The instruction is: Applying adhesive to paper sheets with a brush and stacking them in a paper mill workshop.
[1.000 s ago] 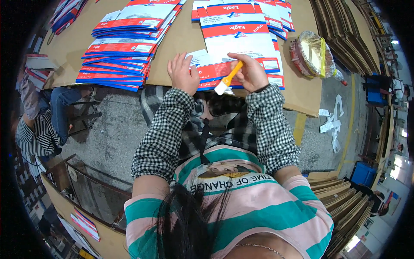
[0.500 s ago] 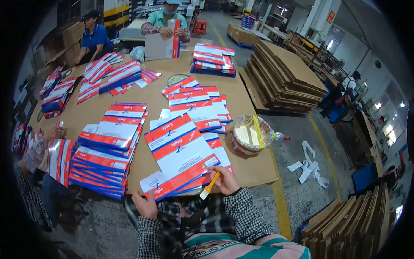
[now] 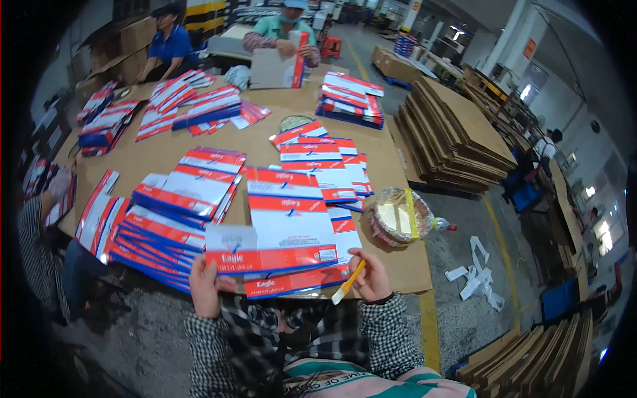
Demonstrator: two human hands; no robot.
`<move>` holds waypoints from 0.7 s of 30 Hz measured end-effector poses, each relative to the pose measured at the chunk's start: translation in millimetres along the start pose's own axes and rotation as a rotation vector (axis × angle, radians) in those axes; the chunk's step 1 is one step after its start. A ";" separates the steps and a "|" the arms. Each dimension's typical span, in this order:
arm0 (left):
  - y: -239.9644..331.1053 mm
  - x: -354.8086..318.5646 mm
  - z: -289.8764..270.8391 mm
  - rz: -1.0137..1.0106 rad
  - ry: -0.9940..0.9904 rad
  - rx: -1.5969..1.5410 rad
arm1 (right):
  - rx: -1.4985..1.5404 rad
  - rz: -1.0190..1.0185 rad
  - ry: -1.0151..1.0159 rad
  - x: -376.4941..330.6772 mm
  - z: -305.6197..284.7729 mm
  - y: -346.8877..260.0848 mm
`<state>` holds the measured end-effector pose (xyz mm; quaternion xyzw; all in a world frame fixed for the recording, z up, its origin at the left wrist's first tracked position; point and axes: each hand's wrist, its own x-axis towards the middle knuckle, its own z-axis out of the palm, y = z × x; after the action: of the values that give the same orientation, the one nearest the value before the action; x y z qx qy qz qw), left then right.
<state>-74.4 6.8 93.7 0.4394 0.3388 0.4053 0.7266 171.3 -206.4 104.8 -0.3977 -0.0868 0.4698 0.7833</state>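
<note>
My left hand (image 3: 208, 284) grips the lower left corner of a flat printed carton (image 3: 292, 222), red, white and blue. That carton lies nearly square to me, overlapping another carton (image 3: 272, 286) beneath it at the table's near edge. In my right hand (image 3: 371, 275) is a small brush (image 3: 348, 283) with a yellow handle, its pale bristles pointing down and left. The right fingers are close to the carton's lower right corner; whether they touch it I cannot tell. More cartons (image 3: 326, 174) are fanned out just behind.
A plastic-lined bowl (image 3: 397, 222) of cream-coloured stuff, with yellow tape across it, stands at the table's right edge. Carton piles (image 3: 159, 239) lie to the left. Across the table (image 3: 259, 138) a person (image 3: 282, 40) holds a carton. Cardboard sheets (image 3: 458, 132) are stacked on the right.
The carton has turned to lie straighter before me and shifted left off the one below. My left hand has moved with its corner. The brush stays in my right hand.
</note>
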 end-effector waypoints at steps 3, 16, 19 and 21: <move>20.5 37.4 -13.0 0.120 0.052 -0.061 | -0.053 -0.069 0.022 6.8 4.7 -4.0; 122.9 212.7 -131.4 0.384 0.694 -0.015 | -0.144 -0.031 0.114 16.2 16.6 2.6; 114.1 232.8 -151.0 0.256 0.771 0.204 | -0.154 -0.034 0.139 20.5 18.2 5.1; 105.1 245.1 -158.6 0.136 0.864 0.276 | -0.167 -0.036 0.117 25.5 20.8 8.5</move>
<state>-131.3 311.8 95.3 0.3440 0.6319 0.5491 0.4254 168.8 -172.5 106.6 -0.4868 -0.0869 0.4228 0.7594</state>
